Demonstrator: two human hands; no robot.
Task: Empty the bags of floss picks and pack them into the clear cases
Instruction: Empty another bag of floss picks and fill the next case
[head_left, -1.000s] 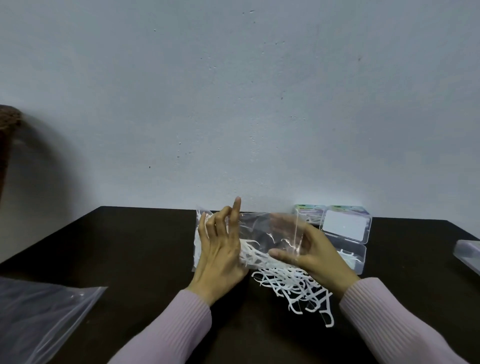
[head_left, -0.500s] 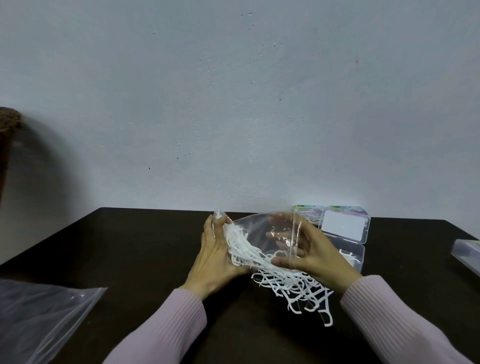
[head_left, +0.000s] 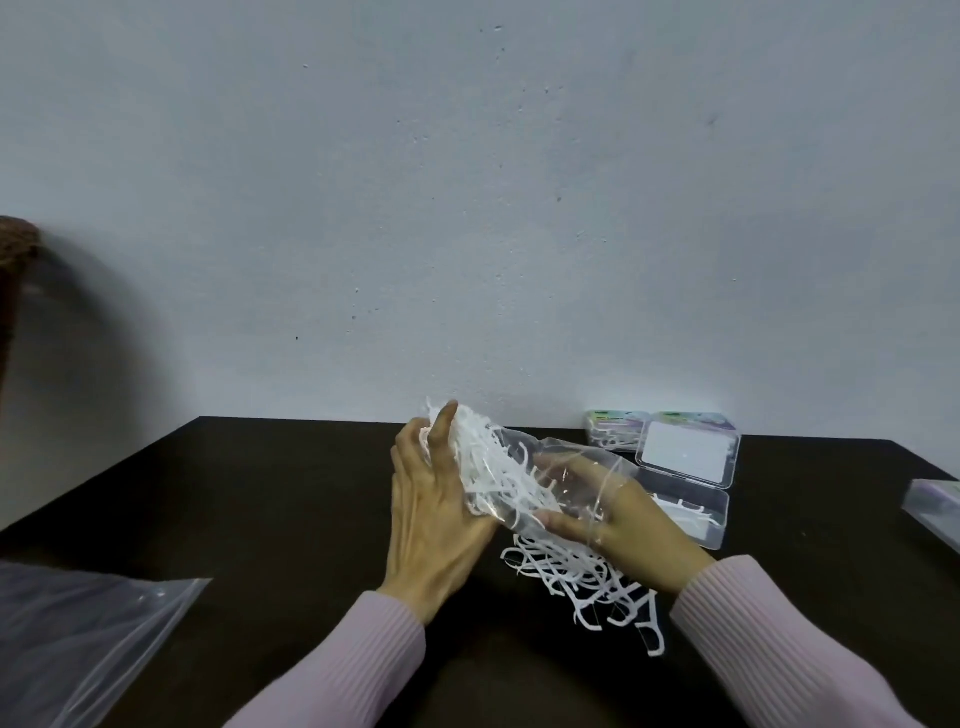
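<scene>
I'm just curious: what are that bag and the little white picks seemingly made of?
The bag looks like thin, glossy clear plastic film: it crinkles and shows the right hand through it. The floss picks look like matte white moulded plastic.

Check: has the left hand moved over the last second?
Yes. The left hand has turned and lifted the bag end, so its fingertips now reach the table's back edge, tipping picks toward the open case.
</scene>
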